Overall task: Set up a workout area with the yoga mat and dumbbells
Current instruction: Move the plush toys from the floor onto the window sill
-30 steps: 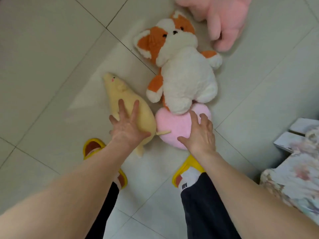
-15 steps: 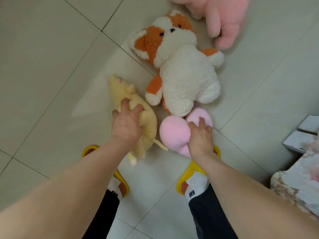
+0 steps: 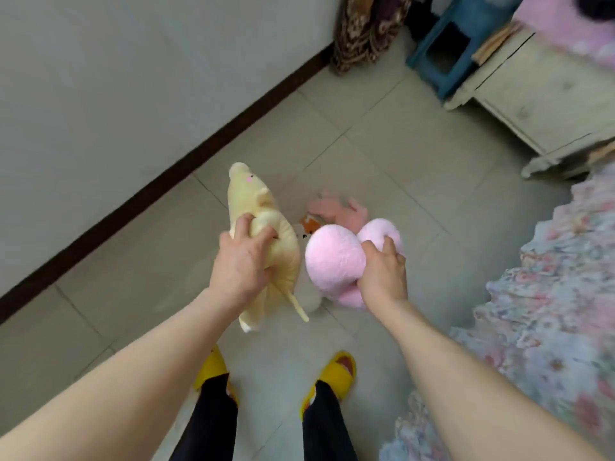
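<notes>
Head view: I observe my left hand clenched around the yellow plush and my right hand clenched around the pink heart cushion, both above the tiled floor; yoga mat and dumbbells unseen.

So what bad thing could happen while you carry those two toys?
The left hand pinches only a fold of the yellow plush, so it might slip from that grip. The orange-and-white plush and pink plush lie on the floor just ahead of the yellow slippers, an easy trip.
</notes>
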